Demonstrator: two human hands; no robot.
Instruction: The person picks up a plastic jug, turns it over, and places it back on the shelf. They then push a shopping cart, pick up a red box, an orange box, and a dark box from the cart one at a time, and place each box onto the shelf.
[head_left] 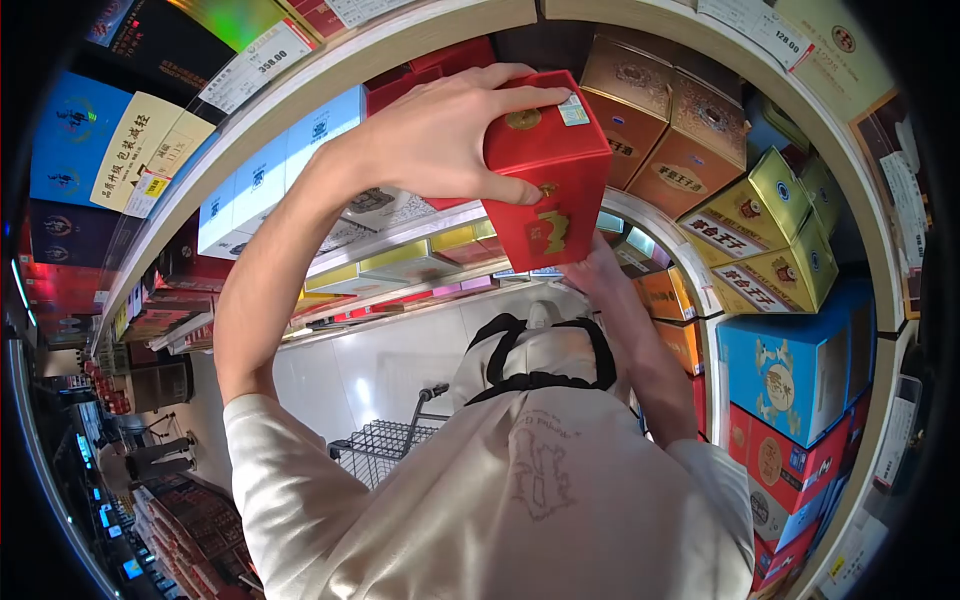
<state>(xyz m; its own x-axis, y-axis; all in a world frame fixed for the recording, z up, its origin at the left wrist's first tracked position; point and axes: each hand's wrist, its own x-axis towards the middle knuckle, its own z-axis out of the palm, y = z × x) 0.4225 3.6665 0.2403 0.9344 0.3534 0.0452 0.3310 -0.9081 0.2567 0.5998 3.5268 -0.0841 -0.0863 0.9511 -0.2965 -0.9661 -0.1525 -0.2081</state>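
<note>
A tall red box [545,185] with gold markings and a small label on its top stands out in front of the shelf. My left hand [450,130] grips the box near its top, thumb on the front face and fingers across the top. Below the box's lower end is my right hand [592,268], touching its bottom; its fingers are mostly hidden behind the box. Brown boxes [690,150] stand on the shelf just right of the red box, and light blue boxes [290,160] stand to its left.
Curved shelf edges [430,30] with price tags surround me. Gold boxes [770,275], a blue box [790,370] and red boxes [775,450] are at the right. A wire shopping cart [380,445] stands at lower left on the floor. Farther left a person [160,460] stands.
</note>
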